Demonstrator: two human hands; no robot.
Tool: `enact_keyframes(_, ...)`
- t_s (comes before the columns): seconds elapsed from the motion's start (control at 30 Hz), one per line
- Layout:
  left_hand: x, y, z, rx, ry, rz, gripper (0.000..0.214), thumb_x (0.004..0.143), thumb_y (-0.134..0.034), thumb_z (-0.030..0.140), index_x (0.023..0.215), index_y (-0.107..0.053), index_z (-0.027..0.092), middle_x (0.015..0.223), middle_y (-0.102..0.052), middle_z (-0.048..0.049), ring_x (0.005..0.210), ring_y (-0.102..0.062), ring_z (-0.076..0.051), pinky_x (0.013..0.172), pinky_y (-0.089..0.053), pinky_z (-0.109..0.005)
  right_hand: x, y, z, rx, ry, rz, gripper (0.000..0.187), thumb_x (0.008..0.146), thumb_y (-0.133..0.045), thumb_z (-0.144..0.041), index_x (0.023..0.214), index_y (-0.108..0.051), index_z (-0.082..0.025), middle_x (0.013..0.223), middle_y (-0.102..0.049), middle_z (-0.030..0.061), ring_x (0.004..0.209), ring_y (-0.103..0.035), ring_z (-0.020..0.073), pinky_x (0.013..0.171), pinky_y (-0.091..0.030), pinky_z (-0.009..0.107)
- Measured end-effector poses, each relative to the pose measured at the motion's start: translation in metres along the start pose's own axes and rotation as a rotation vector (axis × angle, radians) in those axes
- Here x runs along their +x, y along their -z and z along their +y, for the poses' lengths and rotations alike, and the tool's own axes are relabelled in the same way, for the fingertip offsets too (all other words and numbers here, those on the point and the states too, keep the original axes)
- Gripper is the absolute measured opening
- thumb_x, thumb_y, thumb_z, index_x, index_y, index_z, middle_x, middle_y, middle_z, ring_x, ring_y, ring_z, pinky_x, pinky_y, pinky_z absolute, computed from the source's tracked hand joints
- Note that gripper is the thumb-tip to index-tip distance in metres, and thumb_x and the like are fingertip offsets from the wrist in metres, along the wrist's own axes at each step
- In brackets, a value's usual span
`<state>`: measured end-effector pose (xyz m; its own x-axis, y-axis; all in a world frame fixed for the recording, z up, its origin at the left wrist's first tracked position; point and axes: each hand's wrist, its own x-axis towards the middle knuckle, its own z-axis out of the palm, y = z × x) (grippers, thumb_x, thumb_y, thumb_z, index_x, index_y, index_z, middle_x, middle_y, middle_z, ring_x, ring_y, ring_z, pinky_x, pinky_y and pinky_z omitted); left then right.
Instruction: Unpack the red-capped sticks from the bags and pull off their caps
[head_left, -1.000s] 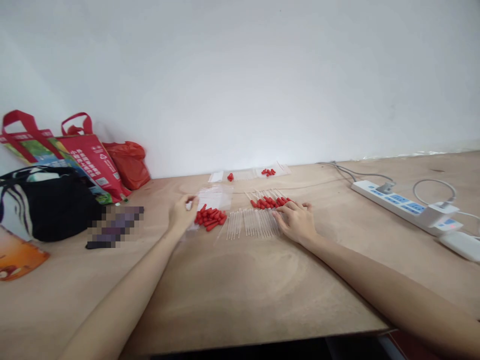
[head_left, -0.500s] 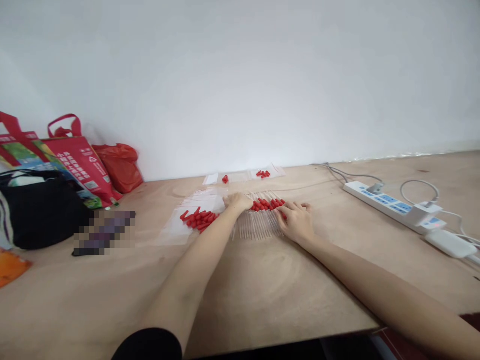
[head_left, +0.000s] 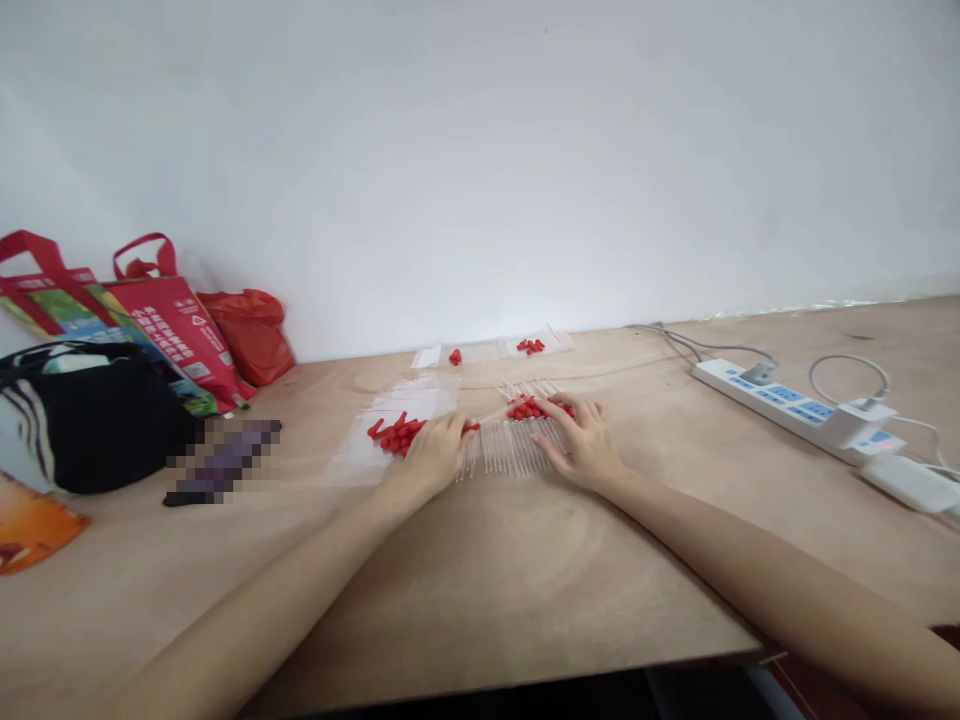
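A row of thin, pale sticks [head_left: 516, 448] lies side by side on the wooden table, with small red tube-shaped pieces [head_left: 523, 408] across its upper part. My right hand [head_left: 589, 440] rests at the right end of this row, thumb and fingers apart, fingertips touching the red pieces. On the left, my left hand [head_left: 435, 450] is closed, with a small red piece [head_left: 471, 426] at its fingertips beside a few separate sticks. Just beyond its knuckles, a pile of loose red pieces [head_left: 397, 434] sits on a clear plastic bag [head_left: 352, 462], partly covered by the hand.
Small clear bags with a few red pieces [head_left: 531, 347] lie near the wall. A white power strip [head_left: 772, 395] with plugs and cables stands at right. To the left are a black bag [head_left: 112, 430], a red shopping bag [head_left: 176, 335] and a blurred dark object [head_left: 225, 465].
My left hand has drawn back from the row's far left side toward me and the loose pile. My right hand has shifted slightly, its thumb now spread from the fingers.
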<state>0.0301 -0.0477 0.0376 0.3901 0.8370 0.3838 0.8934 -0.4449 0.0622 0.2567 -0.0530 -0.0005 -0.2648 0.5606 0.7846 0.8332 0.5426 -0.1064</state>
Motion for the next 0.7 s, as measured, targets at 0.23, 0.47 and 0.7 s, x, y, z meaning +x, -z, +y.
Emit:
enact_keyframes(0.23, -0.037, -0.018, 0.002, 0.008, -0.339, 0.319, 0.021, 0.087, -0.037, 0.026, 0.080, -0.053, 0.016, 0.074, -0.059, -0.0049, 0.068, -0.054, -0.016, 0.064, -0.042, -0.028, -0.003, -0.002, -0.020, 0.042, 0.264, -0.116, 0.026, 0.084, -0.045, -0.037, 0.104, -0.060, -0.029, 0.088, -0.064, 0.0018, 0.093, -0.048, 0.0177, 0.092, -0.016, 0.041)
enact_keyframes(0.47, -0.034, -0.019, 0.002, 0.016, -0.376, 0.342, 0.019, 0.083, -0.047, 0.032, 0.091, -0.060, 0.019, 0.087, -0.064, -0.0059, 0.082, -0.055, -0.018, 0.080, -0.037, -0.036, -0.005, -0.006, -0.024, 0.062, 0.318, -0.037, 0.020, 0.085, -0.045, -0.028, 0.088, -0.065, -0.026, 0.062, -0.062, -0.0021, 0.074, -0.049, 0.0130, 0.092, -0.016, 0.041)
enact_keyframes(0.7, -0.035, -0.009, 0.004, 0.012, -0.445, 0.346, 0.016, 0.082, -0.051, 0.027, 0.072, -0.063, 0.024, 0.071, -0.067, 0.0033, 0.077, -0.058, -0.015, 0.092, -0.027, -0.042, -0.006, 0.001, -0.023, 0.072, 0.336, -0.136, 0.023, 0.085, -0.042, -0.028, 0.085, -0.065, -0.028, 0.058, -0.060, -0.0033, 0.073, -0.048, 0.0128, 0.094, -0.012, 0.043)
